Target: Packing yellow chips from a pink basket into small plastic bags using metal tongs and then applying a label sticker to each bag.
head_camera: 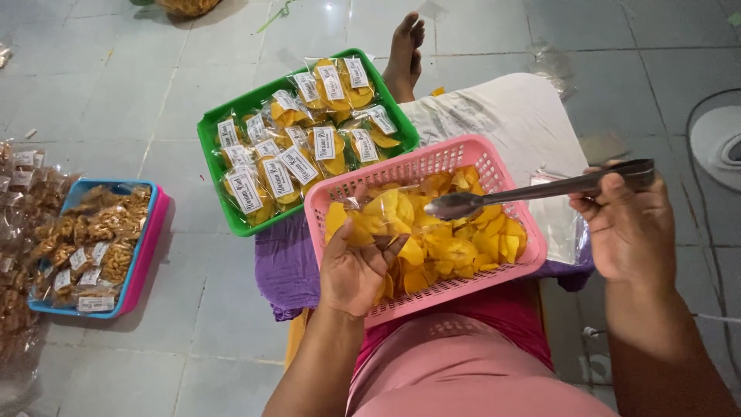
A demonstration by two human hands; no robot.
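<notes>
At the bottom of the frame lay the person's pink-clothed lap, bearing a pink slotted plastic basket (519, 261) of thin yellow chips (451, 251) at centre. The left hand (353, 270) pinched a clear plastic bag (369, 218) open over the chips, while the right hand (629, 225) was closed around metal tongs (532, 191), their tips together above the pile. The chips looked light, stiff and brittle, best lifted gently from beneath; the bag, flimsy and slippery, best held at its mouth.

Metal tongs (540, 189) level over pink basket (463, 289); clear bag (370, 212), seemingly open, over chips.
</notes>
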